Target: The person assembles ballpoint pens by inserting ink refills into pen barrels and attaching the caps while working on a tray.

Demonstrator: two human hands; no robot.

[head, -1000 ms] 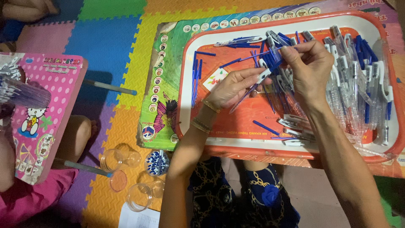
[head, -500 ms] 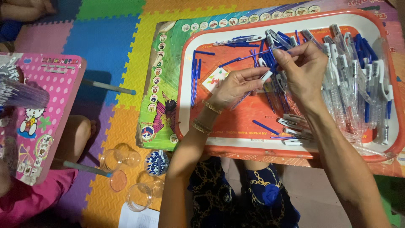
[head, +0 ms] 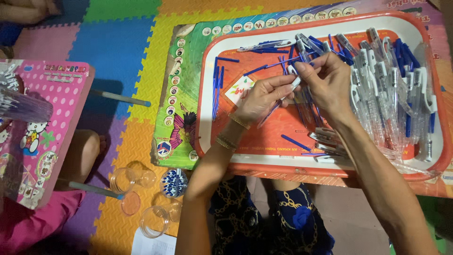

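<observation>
Home floor workspace, colourful interlocking foam play mat [head: 118,56], pink cartoon-printed low tabletop [head: 52,113], orange plastic tray [head: 325,167] of pen parts, people sitting on the floor

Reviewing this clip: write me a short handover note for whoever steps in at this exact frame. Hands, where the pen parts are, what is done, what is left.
Left hand: over the orange tray, fingers pinching a pen part that meets the right hand's.
Right hand: beside it, fingertips closed on a white-and-blue pen piece.
Parts: loose blue refills lie at the tray's left; assembled clear pens are piled at its right; a few white parts sit near the front rim. A cup of small blue caps stands on the foam mat.
Done: the large pile at right.
Left: the loose refills and the pen in hand.
</observation>
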